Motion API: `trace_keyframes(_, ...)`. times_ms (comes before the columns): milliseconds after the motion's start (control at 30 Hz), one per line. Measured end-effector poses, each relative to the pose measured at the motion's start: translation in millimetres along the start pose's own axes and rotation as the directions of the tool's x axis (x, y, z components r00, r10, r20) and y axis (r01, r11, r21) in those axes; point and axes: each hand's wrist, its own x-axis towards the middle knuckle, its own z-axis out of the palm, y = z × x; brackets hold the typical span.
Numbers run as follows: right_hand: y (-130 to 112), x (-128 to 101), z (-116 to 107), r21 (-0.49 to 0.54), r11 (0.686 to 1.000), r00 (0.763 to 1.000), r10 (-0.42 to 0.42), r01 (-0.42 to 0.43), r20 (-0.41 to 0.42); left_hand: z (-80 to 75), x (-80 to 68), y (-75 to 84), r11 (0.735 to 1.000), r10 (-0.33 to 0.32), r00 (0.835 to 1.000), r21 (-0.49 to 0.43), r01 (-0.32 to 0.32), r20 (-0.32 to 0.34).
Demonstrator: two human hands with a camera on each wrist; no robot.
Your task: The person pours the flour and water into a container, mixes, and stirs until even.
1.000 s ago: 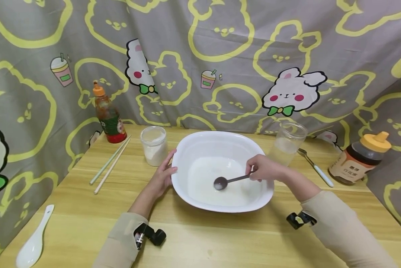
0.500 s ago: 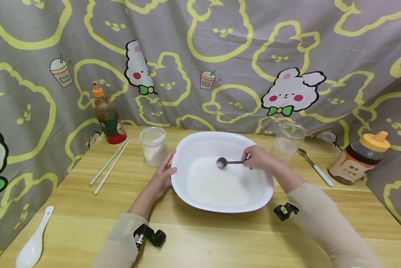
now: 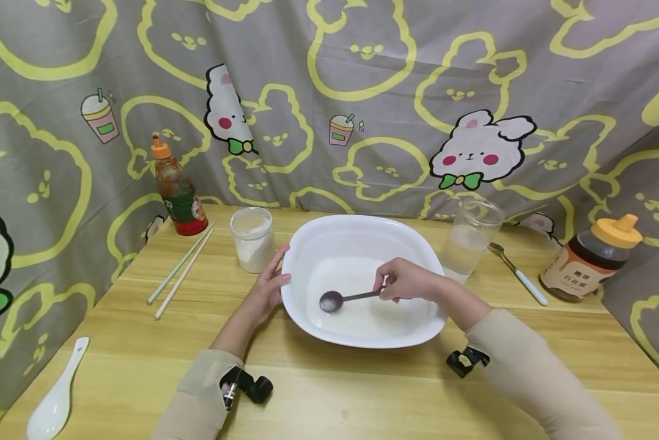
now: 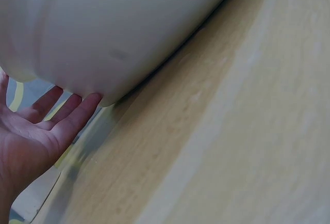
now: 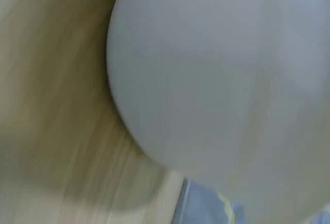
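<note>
A white basin [image 3: 302,244] holding a milky liquid [image 3: 357,324] stands in the middle of the table. My right hand [image 3: 409,281], over the basin's right part, pinches the handle of a dark spoon [image 3: 331,301], whose bowl is at the liquid. Against the basin's left side rests my left hand [image 3: 267,287]. In the left wrist view, the left hand [image 4: 38,136] touches the basin's outer wall [image 4: 118,33] with fairly straight fingers. The right wrist view shows the basin's outside [image 5: 206,79] but not the right hand.
Behind the left hand stands a jar of white powder [image 3: 252,241], near chopsticks [image 3: 181,275] and a sauce bottle [image 3: 180,195]. Rightward are a glass of clear liquid [image 3: 467,244], a blue-handled utensil [image 3: 519,275] and a honey bottle [image 3: 585,263]. A white spoon [image 3: 54,397] lies front left.
My right hand has carried the spoon around in the basin, first away from me, then back nearer and to the left. The left hand has stayed at the basin's side.
</note>
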Motion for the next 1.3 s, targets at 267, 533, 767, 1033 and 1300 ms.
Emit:
trace_keyframes(267,9,-41,-27,-0.066,0.996,0.993,-0.059,0.066,0.106,0.2,-1.0,0.4,1.000,0.002,1.000,-0.003,-0.002,-0.004)
trace_keyframes(533,10,-56,-59,-0.237,0.971,0.999,0.016,-0.025,-0.041,0.4,-0.4,1.5,1.000,0.004,1.000,0.004,-0.004,-0.004)
trace_keyframes(767,16,-25,-54,-0.253,0.957,0.973,0.089,-0.142,-0.211,0.7,0.0,0.9,1.000,-0.004,1.000,0.002,0.004,-0.007)
trace_keyframes(1033,6,14,-27,-0.024,0.995,0.976,0.087,-0.094,-0.198,0.8,-1.2,0.8,1.000,-0.009,1.000,-0.012,0.009,-0.012)
trace_keyframes(1300,0,3,-21,-0.053,0.995,0.990,0.082,-0.088,-0.111,0.5,-1.3,1.6,1.000,-0.002,1.000,-0.011,0.003,0.009)
